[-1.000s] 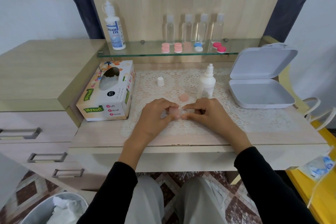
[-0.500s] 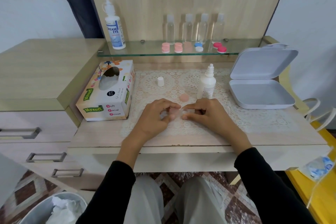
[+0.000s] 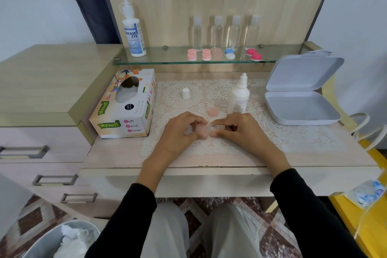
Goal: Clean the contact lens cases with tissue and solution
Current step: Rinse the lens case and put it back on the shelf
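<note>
Pale-pink translucent plastic contact lens case [image 3: 201, 129], low over the table [image 3: 314, 158]: grip of left hand [image 3: 178, 134] pinches one capped end, grip of right hand [image 3: 240, 132] steadies the other, likely for unscrewing.

Desk [image 3: 209, 159] showing matt pale wood-grain laminate, mat [image 3: 293, 138] showing white openwork lace cloth, shelf [image 3: 167, 58] gleaming as clear glass, tissue box [image 3: 123, 115] showing glossy printed card, hinged case [image 3: 301, 109] showing smooth matt white plastic, drawer handles [image 3: 23, 151] showing brushed metal, lens case [image 3: 201, 128] looking translucent pink plastic.
</note>
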{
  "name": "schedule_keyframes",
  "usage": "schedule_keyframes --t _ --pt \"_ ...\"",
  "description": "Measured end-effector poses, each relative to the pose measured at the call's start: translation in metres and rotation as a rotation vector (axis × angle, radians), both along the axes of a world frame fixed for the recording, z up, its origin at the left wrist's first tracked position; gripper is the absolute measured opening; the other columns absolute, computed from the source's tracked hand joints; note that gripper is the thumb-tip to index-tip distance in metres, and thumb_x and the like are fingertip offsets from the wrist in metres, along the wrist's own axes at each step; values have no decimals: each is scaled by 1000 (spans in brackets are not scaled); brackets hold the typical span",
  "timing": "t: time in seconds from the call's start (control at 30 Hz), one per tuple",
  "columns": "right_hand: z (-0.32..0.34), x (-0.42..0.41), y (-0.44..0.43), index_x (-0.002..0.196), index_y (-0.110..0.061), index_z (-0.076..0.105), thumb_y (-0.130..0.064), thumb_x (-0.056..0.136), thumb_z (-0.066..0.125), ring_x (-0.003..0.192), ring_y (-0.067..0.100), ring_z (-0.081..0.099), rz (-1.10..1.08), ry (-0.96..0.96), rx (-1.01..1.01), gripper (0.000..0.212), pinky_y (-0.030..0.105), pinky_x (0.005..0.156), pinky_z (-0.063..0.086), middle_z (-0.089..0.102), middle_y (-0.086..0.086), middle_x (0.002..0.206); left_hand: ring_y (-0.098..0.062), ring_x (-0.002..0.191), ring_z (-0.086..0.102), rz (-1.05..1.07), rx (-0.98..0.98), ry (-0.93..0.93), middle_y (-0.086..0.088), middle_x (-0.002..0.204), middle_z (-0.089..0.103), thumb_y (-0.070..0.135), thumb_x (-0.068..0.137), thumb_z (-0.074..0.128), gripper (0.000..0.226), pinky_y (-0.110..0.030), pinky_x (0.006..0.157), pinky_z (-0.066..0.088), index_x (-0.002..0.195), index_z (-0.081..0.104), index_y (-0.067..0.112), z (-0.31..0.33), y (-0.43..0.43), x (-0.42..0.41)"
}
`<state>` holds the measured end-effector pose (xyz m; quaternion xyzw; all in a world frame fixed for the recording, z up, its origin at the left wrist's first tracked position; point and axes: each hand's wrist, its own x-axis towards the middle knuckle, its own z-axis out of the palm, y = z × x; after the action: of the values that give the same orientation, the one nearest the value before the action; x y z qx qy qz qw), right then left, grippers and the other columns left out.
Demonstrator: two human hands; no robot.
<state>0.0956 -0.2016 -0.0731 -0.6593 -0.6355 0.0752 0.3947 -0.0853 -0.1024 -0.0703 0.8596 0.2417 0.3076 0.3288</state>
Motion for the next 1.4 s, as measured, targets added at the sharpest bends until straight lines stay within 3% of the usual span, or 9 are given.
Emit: schedule_keyframes --t 0.27,0.47,0.87,1.03,1.1,1.23,1.4 --pt "0 0 0 97 -30 76 -42 74 78 53 9 44 8 4 -2 26 31 54 36 53 1 54 6 80 55 44 -88 -54 14 91 64 16 67 83 31 -8 69 39 95 70 16 1 0 0" --pt "0 0 0 97 -28 76 -38 75 79 51 8 41 5 -9 1 25 26 53 32 51 1 52 1 83 57 31 -55 -41 9 92 67 18 66 84 32 -8 69 38 94 71 20 0 -1 0" --pt "-1 1 0 100 -26 76 -42 75 77 53 10 45 12 -15 6 29 33 54 38 54 2 55 -1 91 59 2 -29 -23 7 98 70 13 72 80 30 -8 78 42 99 74 23 -2 2 0" --pt "-2 2 1 100 -29 76 -47 75 75 54 13 46 12 -10 -1 31 37 55 40 53 1 55 12 95 52 -45 -15 48 12 101 67 5 79 71 32 0 80 34 106 71 23 -1 2 -1" --pt "-4 3 2 99 -27 76 -50 74 74 54 14 46 4 -8 -8 34 38 55 40 52 2 56 13 94 51 -38 -17 43 15 101 65 12 77 73 33 0 79 33 108 69 24 0 1 -1" --pt "-3 2 1 97 -28 77 -50 75 74 52 14 43 4 -15 -2 32 33 52 34 49 3 54 -1 87 56 8 4 -51 8 97 62 42 64 78 42 -6 70 37 101 68 25 -3 1 0" --pt "0 1 1 98 -31 75 -42 76 77 53 13 44 6 -32 -2 25 32 53 35 52 4 54 -2 83 57 33 -5 -5 9 91 66 15 72 80 25 -7 70 37 94 70 22 -3 2 1"
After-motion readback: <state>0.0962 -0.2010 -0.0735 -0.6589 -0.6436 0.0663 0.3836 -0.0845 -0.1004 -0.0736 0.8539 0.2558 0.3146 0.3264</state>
